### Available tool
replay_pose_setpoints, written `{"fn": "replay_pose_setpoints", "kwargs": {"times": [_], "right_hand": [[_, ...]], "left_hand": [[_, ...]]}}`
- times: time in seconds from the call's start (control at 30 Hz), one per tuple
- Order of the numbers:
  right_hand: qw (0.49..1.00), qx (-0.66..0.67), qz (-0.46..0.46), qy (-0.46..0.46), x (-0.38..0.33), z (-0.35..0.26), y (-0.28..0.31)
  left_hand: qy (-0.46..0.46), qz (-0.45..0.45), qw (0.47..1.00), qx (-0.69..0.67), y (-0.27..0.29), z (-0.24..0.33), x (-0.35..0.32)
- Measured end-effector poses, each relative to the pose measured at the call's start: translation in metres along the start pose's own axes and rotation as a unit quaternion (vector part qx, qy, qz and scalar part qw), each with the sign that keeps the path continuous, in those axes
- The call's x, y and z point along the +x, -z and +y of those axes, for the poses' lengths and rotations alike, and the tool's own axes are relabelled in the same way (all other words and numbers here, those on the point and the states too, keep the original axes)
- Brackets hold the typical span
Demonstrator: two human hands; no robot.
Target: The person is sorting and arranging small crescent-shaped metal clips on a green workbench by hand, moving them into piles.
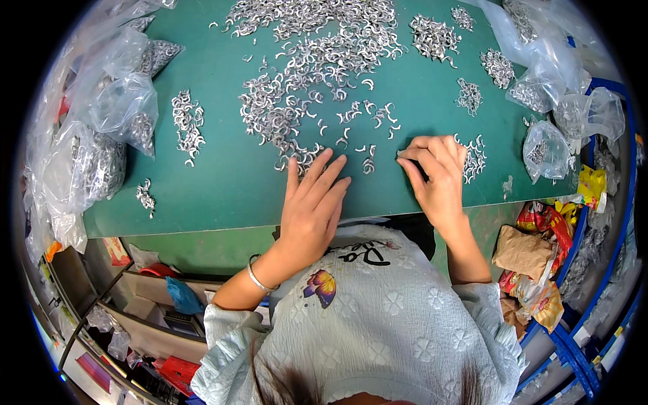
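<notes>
A big heap of small curved silver metal pieces spreads over the green tabletop. My left hand rests at the heap's near edge, fingers spread, its fingertips touching or close to several pieces. My right hand is held over the table to the right, thumb and fingers pinched together. Whatever is between those fingertips is too small to make out. Just beside that hand lies a small pile of silver pieces, partly covered by it. A few loose pieces lie between my hands.
Smaller piles sit apart, one on the left and several at the right, such as a silver pile. Clear plastic bags of parts line the left edge; an open plastic bag stands right. Blue shelving is beyond.
</notes>
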State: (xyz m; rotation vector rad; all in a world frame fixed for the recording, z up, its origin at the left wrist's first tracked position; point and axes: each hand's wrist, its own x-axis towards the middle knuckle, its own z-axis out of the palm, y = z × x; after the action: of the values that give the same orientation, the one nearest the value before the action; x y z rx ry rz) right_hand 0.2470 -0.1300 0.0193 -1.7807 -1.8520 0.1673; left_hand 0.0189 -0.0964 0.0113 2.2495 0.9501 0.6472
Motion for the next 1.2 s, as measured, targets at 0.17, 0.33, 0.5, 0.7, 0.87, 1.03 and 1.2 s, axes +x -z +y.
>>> {"fn": "replay_pose_setpoints", "kwargs": {"times": [0.17,0.33,0.5,0.7,0.87,1.03,1.2], "right_hand": [[0.998,0.039,0.041,0.033,0.012,-0.001,-0.006],[0.993,-0.071,0.001,0.090,0.017,0.004,-0.013],[0.996,-0.050,0.026,0.065,0.020,0.006,0.001],[0.986,-0.019,0.152,-0.067,0.041,0.085,0.042],[0.943,-0.298,0.135,-0.066,0.077,0.166,0.073],[0.978,-0.149,0.143,-0.039,0.075,0.107,0.062],[0.979,0.019,-0.192,0.065,0.054,0.023,0.015]], "left_hand": [[0.012,0.008,1.000,0.005,0.001,-0.002,-0.003],[0.012,0.006,1.000,-0.004,0.001,0.001,0.000],[0.019,0.016,1.000,-0.011,0.004,-0.001,-0.001],[0.016,0.015,1.000,-0.002,0.002,0.000,-0.001],[-0.012,0.003,1.000,0.003,0.002,0.003,0.007],[-0.020,-0.014,1.000,0.013,0.001,0.002,0.011],[-0.056,-0.068,0.993,0.075,-0.016,0.010,0.032]]}}
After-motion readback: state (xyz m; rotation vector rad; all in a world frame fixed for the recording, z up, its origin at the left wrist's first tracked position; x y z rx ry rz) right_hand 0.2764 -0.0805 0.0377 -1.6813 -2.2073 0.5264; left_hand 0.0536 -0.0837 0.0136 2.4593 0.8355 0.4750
